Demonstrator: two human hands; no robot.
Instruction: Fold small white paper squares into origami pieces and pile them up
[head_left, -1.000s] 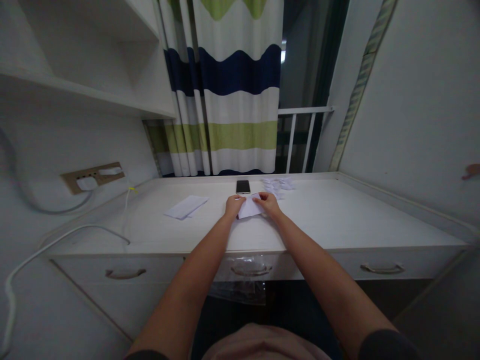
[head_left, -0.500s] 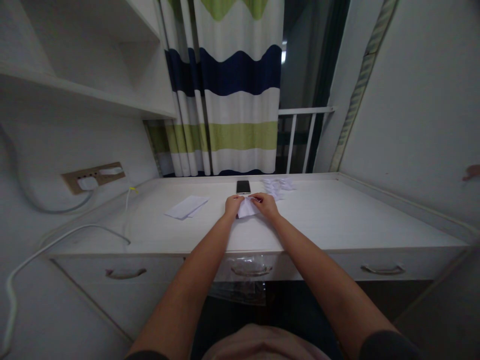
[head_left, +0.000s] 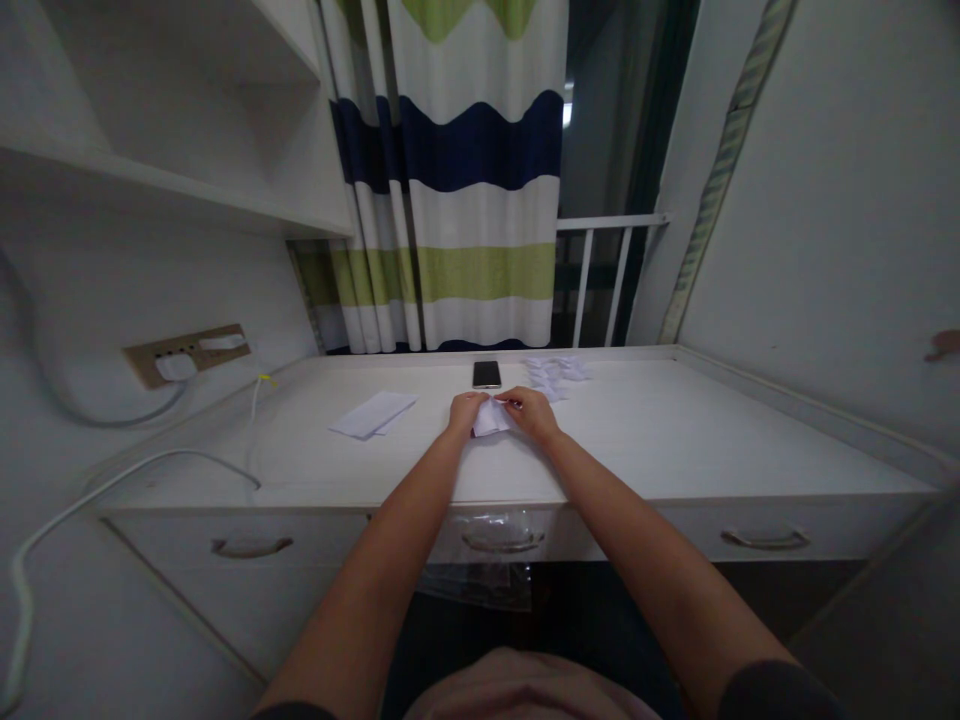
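A small folded sheet of white paper (head_left: 492, 417) is between my hands, over the middle of the desk. My left hand (head_left: 466, 410) pinches its left side, with the fingers closed. On the paper's upper right, my right hand (head_left: 529, 411) grips the edge between thumb and fingertips. The finer folds are too small to make out. Just beyond my hands lies a dark phone (head_left: 487, 375). Several folded paper pieces (head_left: 555, 374) are grouped behind my right hand. Flat white sheets (head_left: 373, 414) rest to the left of my left hand.
The white desk (head_left: 712, 440) has drawers with metal handles (head_left: 765, 540) along its front. A white cable (head_left: 172, 452) crosses its left end, below a wall socket (head_left: 187, 355). A shelf (head_left: 187, 190) juts out at upper left. Behind the desk hangs a striped curtain (head_left: 484, 220).
My right fingertips have shifted slightly left along the paper's upper edge, and the paper has tilted a little. My left hand stays nearly in place.
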